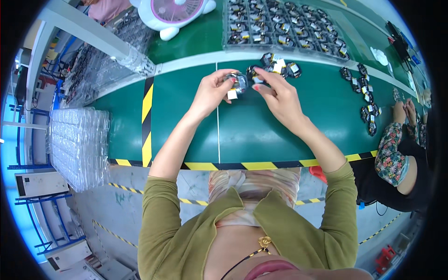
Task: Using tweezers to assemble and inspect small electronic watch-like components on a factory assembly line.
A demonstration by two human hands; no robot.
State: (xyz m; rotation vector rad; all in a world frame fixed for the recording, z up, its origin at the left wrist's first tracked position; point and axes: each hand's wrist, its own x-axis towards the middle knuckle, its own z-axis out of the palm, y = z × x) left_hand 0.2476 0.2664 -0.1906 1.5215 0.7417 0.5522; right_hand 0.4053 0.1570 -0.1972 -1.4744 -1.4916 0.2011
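My left hand grips a small dark round part between thumb and fingers, just above the green bench. From the part's lower side sticks out a white tag. Beside it, my right hand has its thumb and forefinger on another black part of the same sort, partly covered by the fingers. Right behind that hand lies a small cluster of similar black parts with white and yellow labels. What exactly these parts are is too small to make out.
Trays of the same parts stand at the back; a loose row of parts lies to the right. A white fan stands back left, near a grey post. Clear plastic trays are stacked left. Another person's sleeve is far right.
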